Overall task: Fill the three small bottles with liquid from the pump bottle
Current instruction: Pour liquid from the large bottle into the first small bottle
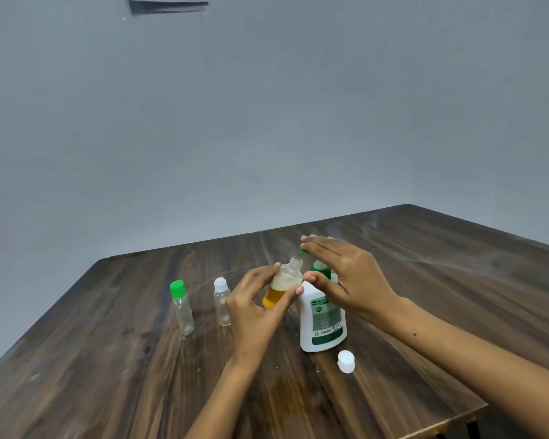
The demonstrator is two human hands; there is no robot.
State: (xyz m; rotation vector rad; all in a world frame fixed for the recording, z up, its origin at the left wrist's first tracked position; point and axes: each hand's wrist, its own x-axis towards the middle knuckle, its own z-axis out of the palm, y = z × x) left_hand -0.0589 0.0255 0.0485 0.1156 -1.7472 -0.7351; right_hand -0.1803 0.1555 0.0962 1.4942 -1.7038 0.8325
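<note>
An uncapped small bottle (282, 285), partly filled with amber liquid, is pinched by the left hand (254, 307) and tilted so its mouth meets the spout. The pump bottle (322, 321), standing on the table (425, 267), is pressed by the flat right hand (349, 274). Two capped empty bottles (182, 307) wait nearby.

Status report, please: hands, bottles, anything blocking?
Left hand grips uncapped clear bottle, part-filled amber. Right hand presses white pump bottle. Two capped bottles empty. Nothing blocking.

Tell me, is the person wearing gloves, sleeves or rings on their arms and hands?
No. The left hand and right hand are bare: no gloves, rings, watch or bracelet show. Both forearms are uncovered too, with no sleeves in view.
</note>
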